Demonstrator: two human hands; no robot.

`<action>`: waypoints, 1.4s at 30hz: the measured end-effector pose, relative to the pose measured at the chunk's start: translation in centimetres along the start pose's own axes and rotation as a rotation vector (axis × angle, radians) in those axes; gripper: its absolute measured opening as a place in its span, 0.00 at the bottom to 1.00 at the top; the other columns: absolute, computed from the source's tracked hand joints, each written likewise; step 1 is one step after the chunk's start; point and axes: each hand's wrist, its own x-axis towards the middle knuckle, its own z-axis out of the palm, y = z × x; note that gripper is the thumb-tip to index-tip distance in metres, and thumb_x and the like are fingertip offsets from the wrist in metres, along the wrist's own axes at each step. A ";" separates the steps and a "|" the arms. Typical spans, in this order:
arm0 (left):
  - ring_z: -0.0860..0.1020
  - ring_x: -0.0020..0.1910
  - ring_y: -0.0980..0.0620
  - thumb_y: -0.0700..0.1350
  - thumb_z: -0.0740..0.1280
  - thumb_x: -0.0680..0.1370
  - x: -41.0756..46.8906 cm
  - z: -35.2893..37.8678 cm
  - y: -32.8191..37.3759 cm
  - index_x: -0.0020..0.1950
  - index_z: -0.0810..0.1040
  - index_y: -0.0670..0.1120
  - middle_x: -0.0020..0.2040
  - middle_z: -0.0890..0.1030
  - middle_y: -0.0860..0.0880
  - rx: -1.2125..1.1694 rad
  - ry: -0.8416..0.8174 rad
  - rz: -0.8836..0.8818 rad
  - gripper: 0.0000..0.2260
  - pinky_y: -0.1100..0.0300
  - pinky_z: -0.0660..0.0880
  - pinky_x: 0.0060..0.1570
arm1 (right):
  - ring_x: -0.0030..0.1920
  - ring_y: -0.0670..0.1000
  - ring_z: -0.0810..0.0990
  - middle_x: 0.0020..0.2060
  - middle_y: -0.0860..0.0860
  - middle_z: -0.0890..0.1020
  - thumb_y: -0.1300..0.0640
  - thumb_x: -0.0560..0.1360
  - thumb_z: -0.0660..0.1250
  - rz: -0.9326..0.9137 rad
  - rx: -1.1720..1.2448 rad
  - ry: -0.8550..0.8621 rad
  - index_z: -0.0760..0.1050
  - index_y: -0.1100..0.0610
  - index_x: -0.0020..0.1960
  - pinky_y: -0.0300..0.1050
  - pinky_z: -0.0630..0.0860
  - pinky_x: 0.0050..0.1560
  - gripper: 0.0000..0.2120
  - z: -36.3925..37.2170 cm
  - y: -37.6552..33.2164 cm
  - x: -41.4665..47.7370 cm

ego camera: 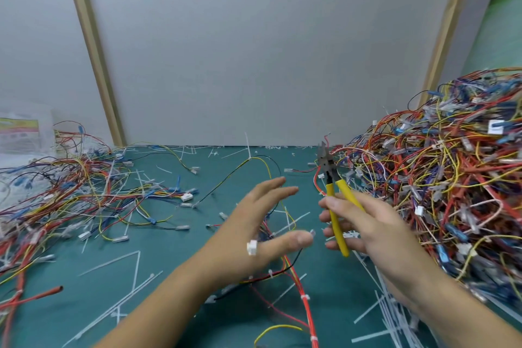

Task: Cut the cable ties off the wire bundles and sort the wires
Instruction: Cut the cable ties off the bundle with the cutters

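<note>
Left hand (262, 223): fingers straight, loosely spread, holding nothing.
Right hand (370, 229): fingers curled round the yellow handles of the cutters (329, 189), jaws pointing up past the fingertips.
Tied bundle (305, 298): red wires on the mat (175, 248), beneath the left palm.
Wire heap (446, 178): just beyond the right knuckles.
Cut ties (124, 291): scattered outside the left wrist.

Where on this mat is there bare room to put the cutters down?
Barest mat lies between the left wire pile and the left hand, with only loose cut ties nearby. The right heap is crowded, as is the near-right corner.
</note>
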 end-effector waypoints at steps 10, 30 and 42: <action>0.57 0.75 0.67 0.56 0.81 0.65 0.4 -0.8 -1.9 0.75 0.62 0.66 0.76 0.60 0.68 0.016 -0.361 0.045 0.43 0.57 0.59 0.74 | 0.41 0.52 0.83 0.48 0.58 0.84 0.53 0.77 0.69 0.060 0.029 0.099 0.83 0.59 0.51 0.53 0.84 0.44 0.09 -0.3 0.5 0.9; 0.78 0.37 0.57 0.48 0.68 0.74 0.8 0.5 -1.5 0.42 0.79 0.50 0.40 0.82 0.55 0.328 0.013 -0.399 0.03 0.57 0.77 0.44 | 0.36 0.48 0.81 0.39 0.56 0.83 0.53 0.76 0.71 -0.012 -0.137 -0.043 0.81 0.58 0.47 0.50 0.83 0.40 0.08 0.5 0.9 0.3; 0.76 0.39 0.59 0.47 0.71 0.75 0.7 2.0 -0.7 0.55 0.76 0.55 0.40 0.81 0.58 0.272 0.089 -0.318 0.11 0.58 0.76 0.46 | 0.43 0.63 0.81 0.39 0.56 0.83 0.61 0.77 0.68 -0.102 -0.395 -0.141 0.80 0.47 0.48 0.64 0.80 0.48 0.09 1.3 3.4 1.1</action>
